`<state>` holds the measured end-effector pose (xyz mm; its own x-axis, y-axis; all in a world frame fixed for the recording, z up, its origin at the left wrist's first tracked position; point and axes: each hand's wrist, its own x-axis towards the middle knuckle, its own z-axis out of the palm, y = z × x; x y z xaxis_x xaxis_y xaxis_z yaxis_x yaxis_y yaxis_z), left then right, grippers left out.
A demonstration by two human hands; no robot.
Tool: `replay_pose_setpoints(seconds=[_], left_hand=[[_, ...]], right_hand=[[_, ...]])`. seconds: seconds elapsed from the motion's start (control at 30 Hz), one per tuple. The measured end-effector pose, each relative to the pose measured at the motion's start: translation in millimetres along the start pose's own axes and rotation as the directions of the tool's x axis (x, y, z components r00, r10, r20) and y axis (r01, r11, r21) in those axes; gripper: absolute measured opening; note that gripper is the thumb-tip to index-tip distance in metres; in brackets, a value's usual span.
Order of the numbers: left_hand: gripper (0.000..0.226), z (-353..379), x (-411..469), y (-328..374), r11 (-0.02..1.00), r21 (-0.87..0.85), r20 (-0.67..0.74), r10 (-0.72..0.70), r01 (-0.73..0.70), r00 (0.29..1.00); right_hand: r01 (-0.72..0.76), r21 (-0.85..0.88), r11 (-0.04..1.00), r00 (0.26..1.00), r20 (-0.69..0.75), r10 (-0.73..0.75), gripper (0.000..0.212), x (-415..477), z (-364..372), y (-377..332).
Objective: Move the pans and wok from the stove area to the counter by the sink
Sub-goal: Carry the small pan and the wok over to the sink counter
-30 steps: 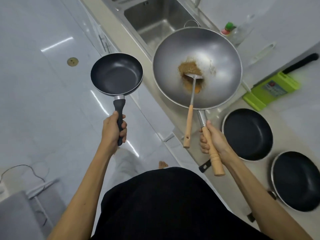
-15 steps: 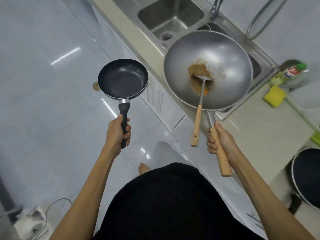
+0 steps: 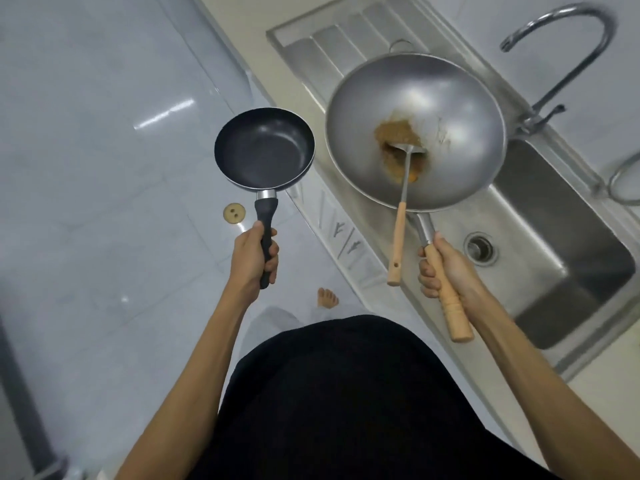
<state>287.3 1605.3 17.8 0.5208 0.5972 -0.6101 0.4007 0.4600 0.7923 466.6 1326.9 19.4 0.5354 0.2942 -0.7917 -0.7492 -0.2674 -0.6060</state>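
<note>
your view has swung along the counter: a second ago two black pans and a green box sat on the worktop to your right, half a second ago only a sliver of one pan showed, and now they are out of frame. the sink basin (image 3: 568,258) lies directly under your right arm, the ribbed drainboard (image 3: 332,43) ahead of it, the tap (image 3: 568,53) arching beyond.

your left hand (image 3: 254,258) is wrapped tight round the black handle of the small frying pan (image 3: 265,148), which hangs out over the floor, just beside the counter edge and not above it. your right hand (image 3: 446,268) is clenched on the wooden handle of the wok (image 3: 415,129), held above the basin and drainboard. brown residue sits in its bowl, and a spatula (image 3: 400,216) lies loose inside, its handle poking over the rim.

judging by this, you have reached the sink end; neither pan is down yet. keep the wok level, or that spatula may slide out.
</note>
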Motion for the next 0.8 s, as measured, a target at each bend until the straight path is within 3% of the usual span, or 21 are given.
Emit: replay_pose_setpoints(seconds=[0.37, 0.8], left_hand=[[0.038, -68, 162, 103, 0.996, -0.09, -0.008, -0.018, 0.017, 1.0], [0.041, -185, 342, 270, 0.98, 0.192, 0.184, -0.086, 0.05, 0.979]], right_hand=[[0.033, 0.093, 0.995, 0.999, -0.002, -0.033, 0.046, 129, 147, -127], [0.075, 0.421, 0.904, 0.99, -0.136, -0.019, 0.049, 246, 306, -232]])
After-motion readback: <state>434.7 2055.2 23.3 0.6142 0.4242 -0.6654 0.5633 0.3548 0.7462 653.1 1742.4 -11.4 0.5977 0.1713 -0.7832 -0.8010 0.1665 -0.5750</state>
